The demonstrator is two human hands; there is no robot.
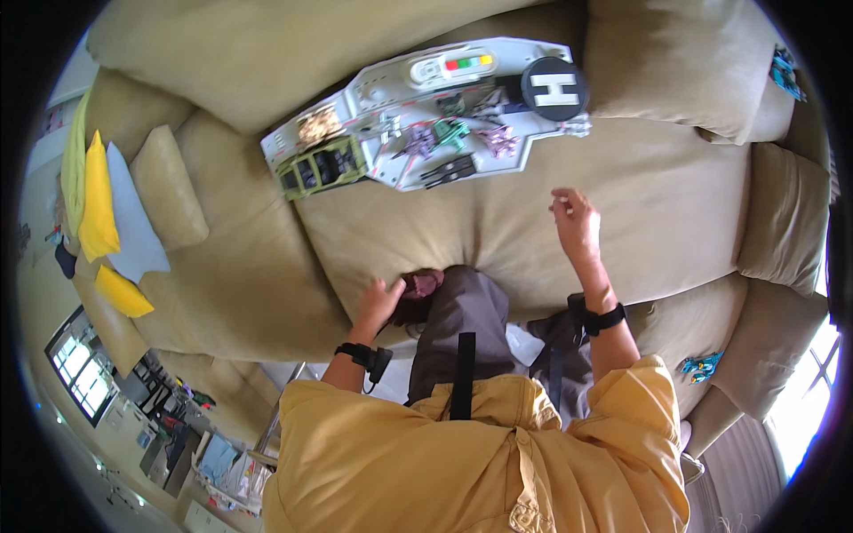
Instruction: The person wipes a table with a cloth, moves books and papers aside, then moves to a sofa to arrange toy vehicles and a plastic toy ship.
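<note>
My left hand is at the left side of my knee. Its fingers are at the edge of a dark maroon thing with a paler pinkish part, and seem to grip it; its kind is unclear. Over the sofa seat, to the right, my right hand is raised with loosely bent fingers apart and nothing visible in them. Beyond both hands lies a grey toy aircraft carrier. On its deck are a green toy vehicle, a purple toy figure, a green toy figure and a pink toy figure.
The beige sofa has back cushions behind the carrier. Blue toys lie at the right, one on the near seat and another farther back. Yellow cushions and a pale blue cushion are at the left.
</note>
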